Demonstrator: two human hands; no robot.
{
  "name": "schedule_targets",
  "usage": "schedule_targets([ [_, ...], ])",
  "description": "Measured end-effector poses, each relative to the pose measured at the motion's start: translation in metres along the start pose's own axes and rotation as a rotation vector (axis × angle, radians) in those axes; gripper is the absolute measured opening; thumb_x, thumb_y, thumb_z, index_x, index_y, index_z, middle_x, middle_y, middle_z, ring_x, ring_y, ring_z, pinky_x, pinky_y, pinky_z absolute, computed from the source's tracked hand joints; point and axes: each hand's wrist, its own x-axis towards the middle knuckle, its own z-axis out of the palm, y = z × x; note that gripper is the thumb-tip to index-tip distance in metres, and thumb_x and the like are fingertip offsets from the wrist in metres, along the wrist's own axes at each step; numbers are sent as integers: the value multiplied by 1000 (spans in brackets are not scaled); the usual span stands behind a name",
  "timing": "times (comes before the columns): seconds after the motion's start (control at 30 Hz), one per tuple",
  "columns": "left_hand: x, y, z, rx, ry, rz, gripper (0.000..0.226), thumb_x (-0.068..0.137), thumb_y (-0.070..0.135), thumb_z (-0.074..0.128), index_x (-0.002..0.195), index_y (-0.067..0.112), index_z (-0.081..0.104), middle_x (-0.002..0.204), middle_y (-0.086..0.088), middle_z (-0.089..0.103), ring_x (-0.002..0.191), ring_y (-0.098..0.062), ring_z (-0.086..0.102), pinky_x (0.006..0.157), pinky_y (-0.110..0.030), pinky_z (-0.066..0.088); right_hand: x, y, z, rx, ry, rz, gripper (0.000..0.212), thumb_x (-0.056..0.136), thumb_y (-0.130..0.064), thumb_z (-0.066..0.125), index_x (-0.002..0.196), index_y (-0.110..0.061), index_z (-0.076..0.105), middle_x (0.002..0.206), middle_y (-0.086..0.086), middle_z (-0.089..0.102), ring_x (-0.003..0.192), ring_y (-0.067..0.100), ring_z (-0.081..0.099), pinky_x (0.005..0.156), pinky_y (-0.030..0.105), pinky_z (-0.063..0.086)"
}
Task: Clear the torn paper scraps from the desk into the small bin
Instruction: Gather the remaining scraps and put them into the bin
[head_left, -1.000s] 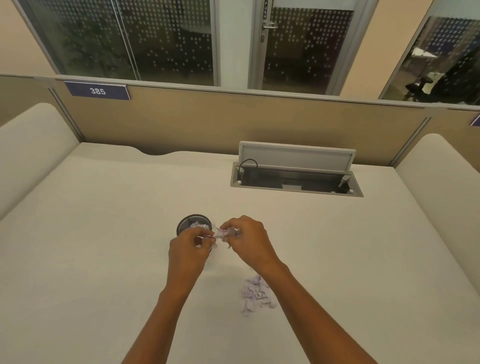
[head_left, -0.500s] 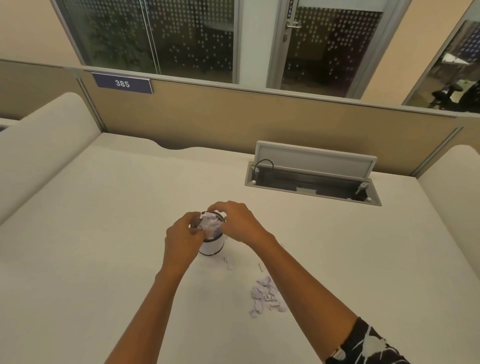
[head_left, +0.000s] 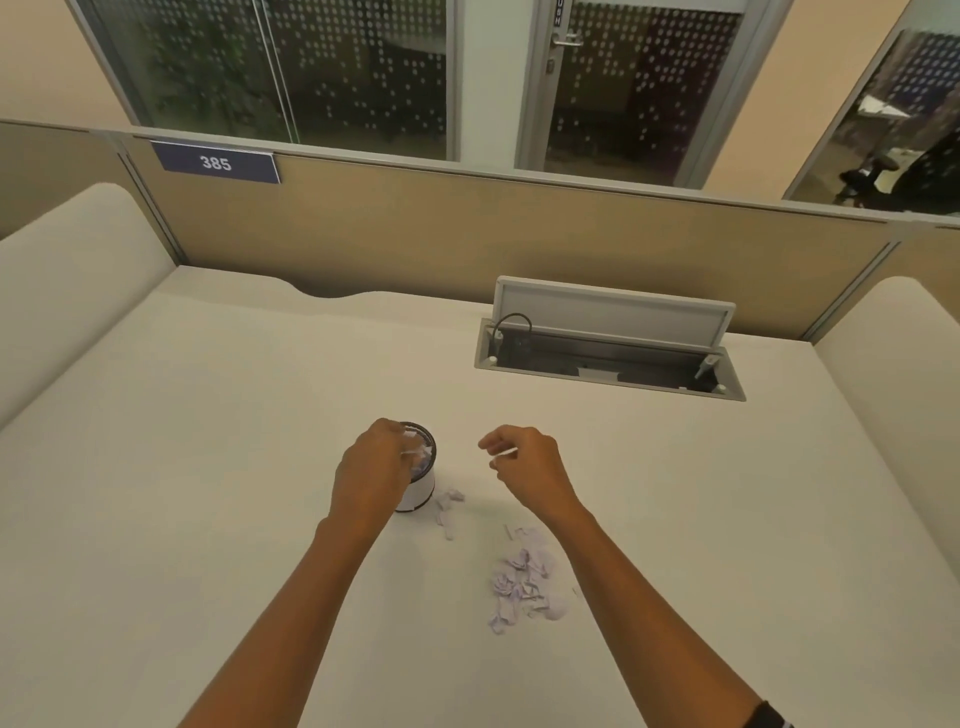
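Observation:
A small white bin (head_left: 420, 488) with a dark rim stands mid-desk, with pale scraps heaped in its mouth. My left hand (head_left: 370, 470) is at the bin's left rim, its fingertips on the scraps (head_left: 415, 451) at the top. My right hand (head_left: 524, 467) hovers to the right of the bin, fingers loosely curled and apart, with one thin scrap (head_left: 503, 454) between its fingertips. A pile of lilac torn paper scraps (head_left: 524, 577) lies on the desk below my right wrist. A few loose scraps (head_left: 448, 506) lie against the bin's right foot.
The white desk (head_left: 208, 467) is bounded by a tan partition (head_left: 467, 228) at the back and padded side panels (head_left: 62, 280). An open cable hatch (head_left: 608, 353) with a raised lid sits at the back right.
My right hand has drawn away from the bin to the right. My left hand stays at the bin's top. A few scraps now lie beside the bin's base.

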Motion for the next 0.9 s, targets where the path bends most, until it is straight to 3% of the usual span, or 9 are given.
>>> schedule_targets([
  [0.13,13,-1,7,124,-116,-53,17,87,24,59,95,23,74,107,-3,66,85,-25,59,68,-27,43,-8,22,3,-30,-9,29,32,83,6,52,96,-16,71,98,6,70,85,17,66,76,22,52],
  [0.23,22,-2,11,163,-142,-73,19,85,20,60,94,24,75,106,-7,65,83,-27,59,73,-29,48,-12,32,11,-73,-36,16,34,83,6,48,96,-14,72,99,7,71,85,15,64,75,20,48],
  [0.37,32,-1,15,239,-176,-71,23,85,17,60,101,21,75,107,-9,67,89,-31,65,75,-32,53,-14,38,31,-226,-141,-100,27,88,-10,51,105,-18,70,111,5,67,103,22,60,86,30,47],
  [0.5,38,-4,22,296,-193,-67,26,82,13,61,105,17,72,108,-11,68,90,-31,66,76,-34,56,-11,41,60,-444,-321,-250,36,89,-23,57,124,-20,59,142,6,46,132,24,36,100,39,40],
  [0.57,38,-4,23,317,-199,-69,27,82,12,61,106,17,72,107,-11,68,90,-31,66,75,-33,56,-9,45,72,-532,-328,-311,40,89,-25,57,129,-18,55,151,7,35,139,25,26,107,42,33],
  [0.63,39,-4,24,332,-201,-70,28,82,10,60,107,17,71,106,-11,67,89,-31,66,74,-33,56,-10,52,82,-562,-297,-409,39,89,-21,56,127,-14,56,150,11,36,139,29,28,109,44,31],
  [0.73,39,-3,25,369,-211,-55,30,82,9,58,110,16,69,105,-10,66,89,-30,65,74,-34,56,-15,65,87,-600,-238,-555,31,84,-13,60,114,-11,64,136,15,53,126,33,48,95,45,46],
  [0.83,39,-1,25,388,-220,-49,29,83,10,59,111,14,67,106,-11,65,92,-30,65,75,-34,56,-20,82,82,-642,-137,-639,27,68,-10,76,93,-16,70,113,9,67,102,28,64,69,33,57],
  [0.9,37,1,24,397,-213,-38,27,84,11,58,110,13,66,105,-11,65,92,-31,64,75,-33,54,-25,92,71,-650,-126,-631,24,64,-9,77,86,-17,71,107,5,69,99,27,65,68,30,57],
])
